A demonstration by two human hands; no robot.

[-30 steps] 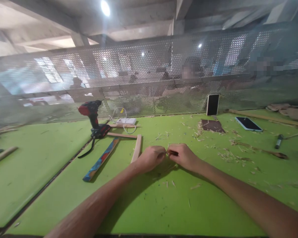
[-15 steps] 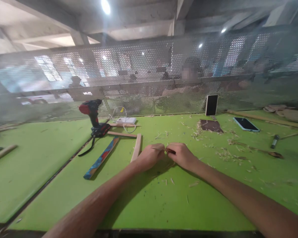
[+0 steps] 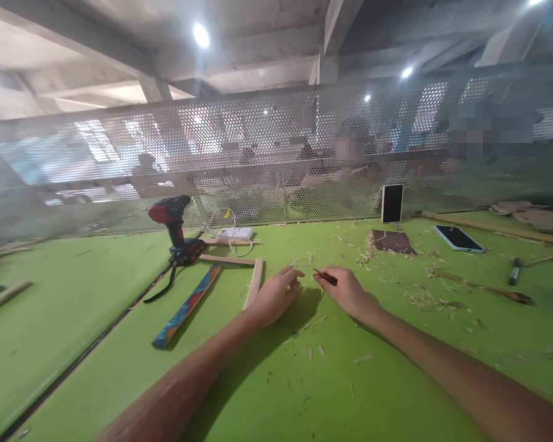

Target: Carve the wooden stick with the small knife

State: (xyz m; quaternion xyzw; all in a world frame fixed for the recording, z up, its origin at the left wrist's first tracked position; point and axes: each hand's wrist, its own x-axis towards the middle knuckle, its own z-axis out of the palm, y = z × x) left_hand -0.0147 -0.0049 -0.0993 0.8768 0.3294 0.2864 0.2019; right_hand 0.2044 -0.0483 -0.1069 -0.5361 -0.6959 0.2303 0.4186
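My right hand (image 3: 348, 290) is closed on a small, slender dark brown piece (image 3: 326, 277); its thin tip points to the left, and its exact kind cannot be made out. To its left, a short gap away, my left hand (image 3: 279, 294) hovers over the green tabletop (image 3: 258, 380) with its fingers loosely apart and nothing visible in them. A pale curved wood strip (image 3: 254, 282) lies just beside the left wrist. Thin wood shavings (image 3: 317, 321) are scattered below and between the hands.
At the left stand a red-and-black cordless drill (image 3: 175, 233) and a blue patterned strip (image 3: 187, 307). A white power bank (image 3: 235, 233) with a cable lies behind. Toward the right are brown sandpaper (image 3: 393, 242), phones (image 3: 458, 238), a wooden spoon (image 3: 516, 296) and a marker (image 3: 515, 271). A perforated screen (image 3: 258, 166) closes the back.
My hands were together at the small piece; now they are apart. The left hand has let go and its fingers have loosened, while the right keeps the brown piece.
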